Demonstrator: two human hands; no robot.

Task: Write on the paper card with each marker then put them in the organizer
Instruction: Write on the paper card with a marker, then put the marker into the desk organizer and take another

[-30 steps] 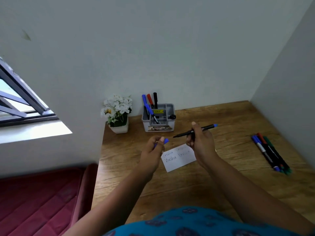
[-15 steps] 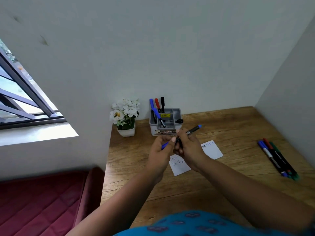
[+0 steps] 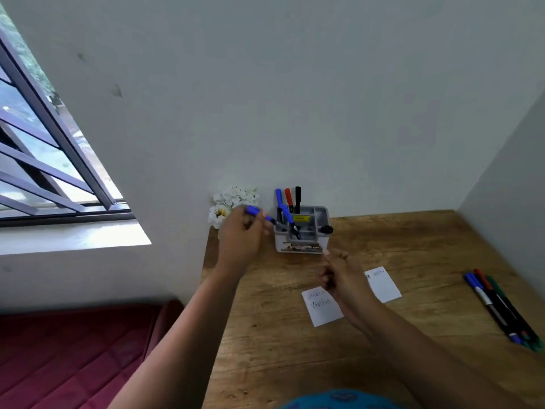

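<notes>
My left hand (image 3: 240, 236) holds a capped blue marker (image 3: 259, 214) raised just left of the grey organizer (image 3: 321, 215), its far end at the organizer's rim. Blue, red and black markers (image 3: 288, 197) stand in the organizer's back slots. My right hand (image 3: 339, 274) hovers with loosely curled fingers and nothing visible in it, above a white paper card (image 3: 321, 309) with writing. A second written card (image 3: 383, 284) lies just to its right.
A wooden desk (image 3: 265, 335) fits into a wall corner. Several markers (image 3: 498, 308) lie in a row at the desk's right side. A white flower pot (image 3: 233, 199) stands left of the organizer, partly behind my left hand. A window and a red mattress are on the left.
Both hands joined the blue cap to the marker; the marker passed from my right hand to my left, which carried it up to the organizer. My right hand dropped back over the cards.
</notes>
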